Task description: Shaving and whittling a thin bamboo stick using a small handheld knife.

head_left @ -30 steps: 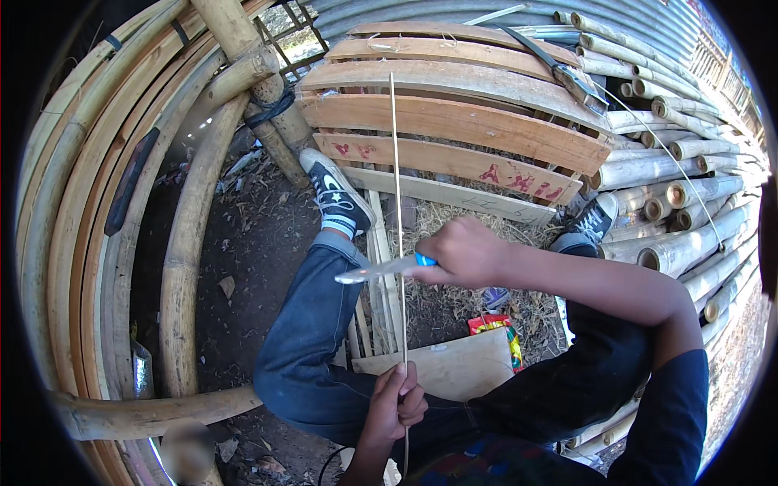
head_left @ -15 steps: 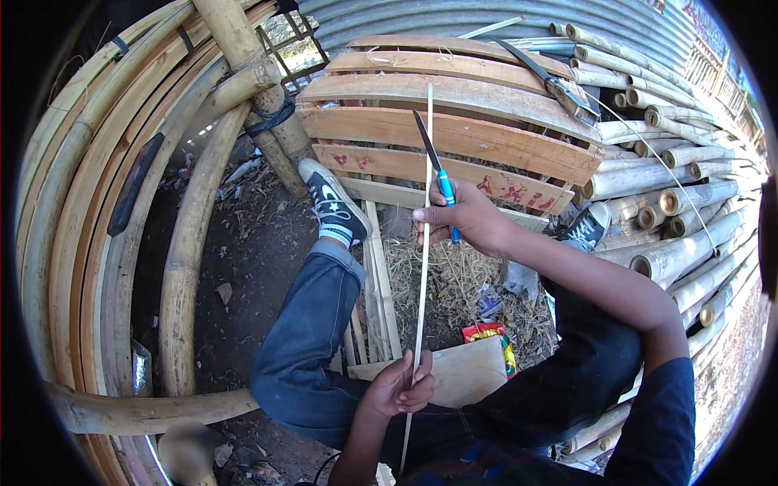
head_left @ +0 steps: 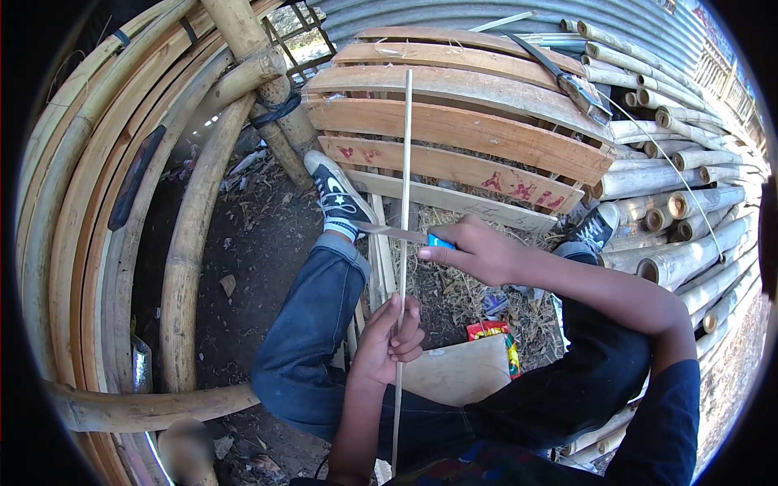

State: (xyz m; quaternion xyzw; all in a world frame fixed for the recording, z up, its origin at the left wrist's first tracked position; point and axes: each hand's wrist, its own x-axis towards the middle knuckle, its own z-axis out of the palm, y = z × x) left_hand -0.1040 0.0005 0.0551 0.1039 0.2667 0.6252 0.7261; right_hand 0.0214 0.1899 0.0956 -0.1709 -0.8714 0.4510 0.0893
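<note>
A long, thin pale bamboo strip [head_left: 407, 154] stands nearly upright in front of me, rising from my lap past the slatted crate. My left hand [head_left: 391, 338] pinches its lower part between thumb and fingers. Wrapped round the blue handle of a knife [head_left: 399, 232] is my right hand [head_left: 474, 251]. The knife's blade points left and lies across the strip, above my left hand. Whether its edge cuts into the strip I cannot tell. Most of the handle is hidden in my right fist.
Ahead lies a slatted wooden crate [head_left: 454, 121], with a large sheathed blade [head_left: 567, 81] on its right end. Bamboo poles [head_left: 689, 202] are stacked at right; a bamboo frame [head_left: 186, 267] stands at left. Near my legs are a flat board [head_left: 458, 371] and a red-yellow packet [head_left: 494, 330].
My right hand has let go of the strip and moved lower, turning the knife from upright to crosswise. My left hand has risen, still pinching the strip, which stands straighter.
</note>
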